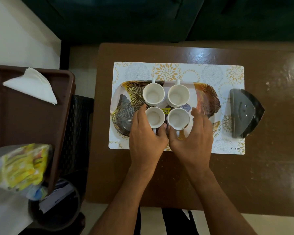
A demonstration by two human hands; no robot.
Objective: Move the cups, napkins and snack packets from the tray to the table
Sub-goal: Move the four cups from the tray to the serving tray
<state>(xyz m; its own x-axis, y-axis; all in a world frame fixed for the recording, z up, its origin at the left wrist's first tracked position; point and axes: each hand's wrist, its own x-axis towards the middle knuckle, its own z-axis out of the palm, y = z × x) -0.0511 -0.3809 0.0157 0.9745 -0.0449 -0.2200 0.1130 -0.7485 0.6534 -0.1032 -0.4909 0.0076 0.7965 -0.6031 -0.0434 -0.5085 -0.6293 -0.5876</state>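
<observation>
Four white cups (165,106) sit grouped on a patterned platter (205,97) on the desk (270,167); left hand (145,138) and right hand (192,139), fingers spread, cup the near pair. Napkins (34,85) and snack packets (22,167) wait on the brown tray (24,119).

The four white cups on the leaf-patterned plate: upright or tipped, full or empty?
Upright and empty. All four cups show round open mouths facing up with bare white insides, no liquid visible.
</observation>
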